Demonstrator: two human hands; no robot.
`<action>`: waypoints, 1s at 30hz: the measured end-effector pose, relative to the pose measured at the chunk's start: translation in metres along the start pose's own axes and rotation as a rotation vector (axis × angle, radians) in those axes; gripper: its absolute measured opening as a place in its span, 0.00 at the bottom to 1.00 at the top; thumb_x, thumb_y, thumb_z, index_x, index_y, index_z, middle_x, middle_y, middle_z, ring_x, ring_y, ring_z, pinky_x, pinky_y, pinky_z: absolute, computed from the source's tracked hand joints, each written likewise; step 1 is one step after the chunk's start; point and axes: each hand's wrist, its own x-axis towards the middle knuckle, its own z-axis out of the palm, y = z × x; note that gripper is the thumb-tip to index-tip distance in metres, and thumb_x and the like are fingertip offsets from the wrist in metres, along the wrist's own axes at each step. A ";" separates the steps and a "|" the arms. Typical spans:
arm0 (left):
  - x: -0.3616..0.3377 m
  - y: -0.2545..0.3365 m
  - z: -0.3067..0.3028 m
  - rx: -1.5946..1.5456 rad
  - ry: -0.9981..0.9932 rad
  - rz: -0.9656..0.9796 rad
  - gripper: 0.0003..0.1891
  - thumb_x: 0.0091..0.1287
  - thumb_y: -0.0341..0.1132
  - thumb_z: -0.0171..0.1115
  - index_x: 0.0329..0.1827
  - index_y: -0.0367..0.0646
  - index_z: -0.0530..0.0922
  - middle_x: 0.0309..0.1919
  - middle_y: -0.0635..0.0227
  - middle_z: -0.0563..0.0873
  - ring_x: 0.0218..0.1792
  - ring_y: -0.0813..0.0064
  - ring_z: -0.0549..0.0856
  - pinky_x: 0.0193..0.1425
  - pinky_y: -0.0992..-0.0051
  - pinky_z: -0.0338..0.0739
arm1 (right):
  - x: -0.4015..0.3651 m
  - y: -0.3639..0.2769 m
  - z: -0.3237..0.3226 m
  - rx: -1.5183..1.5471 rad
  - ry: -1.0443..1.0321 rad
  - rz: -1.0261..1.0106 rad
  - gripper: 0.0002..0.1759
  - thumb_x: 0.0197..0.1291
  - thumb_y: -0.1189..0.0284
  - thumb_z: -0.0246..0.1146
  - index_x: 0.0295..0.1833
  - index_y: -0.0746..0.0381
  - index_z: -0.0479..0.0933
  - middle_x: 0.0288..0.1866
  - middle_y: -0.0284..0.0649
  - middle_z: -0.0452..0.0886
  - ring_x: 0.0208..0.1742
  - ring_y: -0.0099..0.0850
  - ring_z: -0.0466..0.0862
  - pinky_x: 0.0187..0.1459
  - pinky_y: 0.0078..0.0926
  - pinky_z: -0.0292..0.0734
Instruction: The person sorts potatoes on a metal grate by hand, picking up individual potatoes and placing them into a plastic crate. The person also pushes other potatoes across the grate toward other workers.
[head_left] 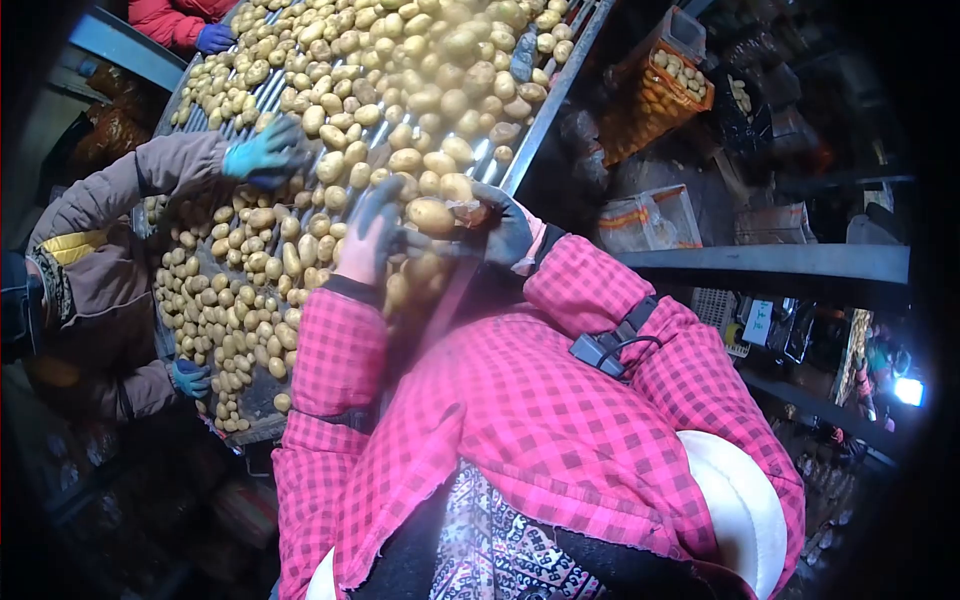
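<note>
My left hand [372, 232], in a grey glove, is held over the potatoes with its fingers stretched and apart, slightly blurred. Just right of it is a large yellow potato [431, 215], between my two hands. My right hand [508, 228], in a dark glove, curls inward at the right side of the roller table [515, 175]. A reddish-brown, ragged piece [468, 213] shows at its fingertips; its kind is unclear. Loose potatoes [330, 95] cover the rollers beyond my hands.
At the left, a co-worker's teal-gloved hand [265, 152] reaches over the potatoes, the other glove [190, 378] at the table's lower edge. A blue-gloved hand [214, 39] shows at the top left. An orange mesh sack of potatoes [655, 100] and a metal beam [770, 262] stand right.
</note>
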 end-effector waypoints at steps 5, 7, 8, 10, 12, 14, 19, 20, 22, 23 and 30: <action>0.004 -0.034 -0.034 0.727 -0.070 0.216 0.17 0.65 0.29 0.63 0.58 0.42 0.80 0.50 0.63 0.86 0.41 0.70 0.87 0.43 0.76 0.80 | -0.006 -0.011 -0.016 0.021 0.097 -0.008 0.31 0.66 0.54 0.59 0.71 0.56 0.66 0.65 0.49 0.74 0.64 0.52 0.76 0.60 0.53 0.78; -0.017 -0.033 -0.010 1.232 -0.192 0.190 0.25 0.56 0.30 0.69 0.60 0.47 0.78 0.53 0.60 0.84 0.53 0.62 0.83 0.55 0.68 0.78 | -0.006 -0.015 -0.025 -0.027 0.153 -0.042 0.32 0.66 0.53 0.60 0.71 0.56 0.66 0.64 0.50 0.74 0.63 0.52 0.76 0.61 0.53 0.77; -0.020 -0.030 0.001 1.518 -0.276 0.246 0.28 0.53 0.31 0.70 0.60 0.47 0.78 0.54 0.58 0.83 0.56 0.60 0.82 0.59 0.65 0.76 | -0.005 -0.017 -0.025 -0.054 0.180 -0.059 0.32 0.66 0.52 0.60 0.70 0.56 0.66 0.64 0.50 0.75 0.63 0.52 0.76 0.61 0.53 0.76; -0.013 -0.037 0.002 1.501 -0.299 0.154 0.31 0.50 0.32 0.71 0.61 0.47 0.77 0.56 0.56 0.82 0.59 0.59 0.80 0.63 0.63 0.74 | 0.001 -0.018 -0.035 -0.087 0.174 -0.015 0.33 0.66 0.52 0.61 0.71 0.56 0.65 0.65 0.50 0.74 0.62 0.52 0.76 0.62 0.52 0.76; -0.016 -0.039 -0.002 1.428 -0.251 0.215 0.32 0.49 0.32 0.72 0.62 0.47 0.76 0.57 0.56 0.81 0.60 0.57 0.79 0.65 0.62 0.73 | 0.008 -0.018 -0.043 -0.128 0.208 0.038 0.34 0.66 0.51 0.61 0.71 0.56 0.65 0.65 0.50 0.73 0.62 0.51 0.76 0.62 0.51 0.76; -0.030 -0.035 -0.008 1.300 -0.132 0.419 0.32 0.49 0.32 0.72 0.61 0.46 0.77 0.56 0.56 0.82 0.59 0.57 0.80 0.65 0.62 0.73 | 0.009 -0.017 -0.052 -0.198 0.227 0.053 0.35 0.67 0.52 0.60 0.75 0.53 0.61 0.65 0.48 0.72 0.64 0.50 0.75 0.64 0.49 0.74; -0.024 -0.084 -0.116 0.267 0.376 0.069 0.23 0.59 0.36 0.72 0.57 0.44 0.77 0.40 0.65 0.84 0.35 0.73 0.84 0.38 0.74 0.80 | 0.007 -0.014 -0.048 -0.349 0.306 0.057 0.29 0.70 0.62 0.58 0.74 0.55 0.61 0.66 0.48 0.72 0.64 0.49 0.77 0.61 0.47 0.76; -0.036 -0.076 -0.129 0.037 0.461 -0.010 0.22 0.59 0.36 0.72 0.57 0.45 0.77 0.38 0.67 0.83 0.31 0.76 0.82 0.33 0.76 0.79 | 0.007 -0.013 -0.044 -0.367 0.353 0.013 0.26 0.69 0.63 0.60 0.70 0.55 0.68 0.61 0.47 0.78 0.62 0.50 0.79 0.58 0.50 0.80; -0.071 -0.067 -0.157 -0.244 0.663 0.173 0.17 0.65 0.42 0.67 0.54 0.48 0.78 0.34 0.68 0.82 0.24 0.75 0.79 0.26 0.76 0.76 | 0.009 -0.013 -0.058 -0.311 0.406 0.034 0.23 0.67 0.65 0.62 0.66 0.56 0.70 0.58 0.45 0.79 0.58 0.47 0.80 0.57 0.48 0.81; -0.085 -0.095 -0.212 -0.522 0.697 0.204 0.18 0.64 0.47 0.66 0.51 0.48 0.78 0.34 0.68 0.81 0.24 0.73 0.79 0.26 0.72 0.76 | 0.006 -0.013 -0.052 -0.332 0.418 0.052 0.23 0.67 0.65 0.63 0.65 0.56 0.71 0.57 0.45 0.80 0.58 0.47 0.81 0.57 0.48 0.81; -0.327 -0.162 -0.327 -0.757 1.439 0.646 0.27 0.63 0.57 0.63 0.51 0.43 0.76 0.42 0.64 0.82 0.35 0.66 0.82 0.38 0.72 0.78 | 0.013 -0.019 -0.068 -0.459 0.362 0.029 0.25 0.68 0.60 0.62 0.66 0.61 0.71 0.57 0.46 0.79 0.57 0.41 0.79 0.57 0.46 0.78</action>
